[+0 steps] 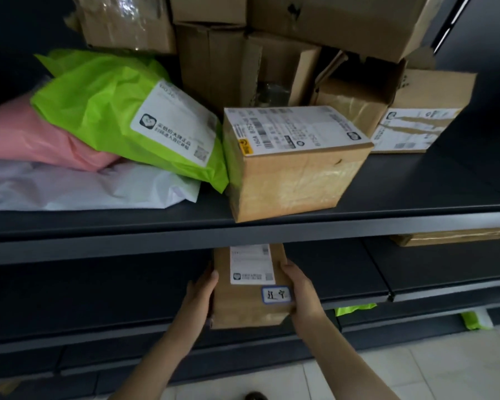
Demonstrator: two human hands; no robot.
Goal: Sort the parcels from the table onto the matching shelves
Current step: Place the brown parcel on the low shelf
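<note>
We see a dark shelf unit, its upper shelf (127,235) loaded and its lower shelf (98,298) below. A stack of cardboard boxes (329,18) fills the back of the upper shelf. At that shelf's left end a green mailer bag (104,111) lies tilted over a white bag (84,189) and a pink bag (35,140). Just beside the green bag, a labelled box (295,174) sits at the front edge.

The brown parcel (243,307) lies across the lower shelf's front edge. Its far end is hidden under the upper shelf and its near end overhangs. We cannot tell whether it rests on the shelf.

Both forearms reach forward. The left hand (199,293) grips the parcel's left side, thumb on top. The right hand (300,295) clasps its right side. On the parcel's top are a white shipping label (251,267) and a blue-bordered tag (276,295).
</note>
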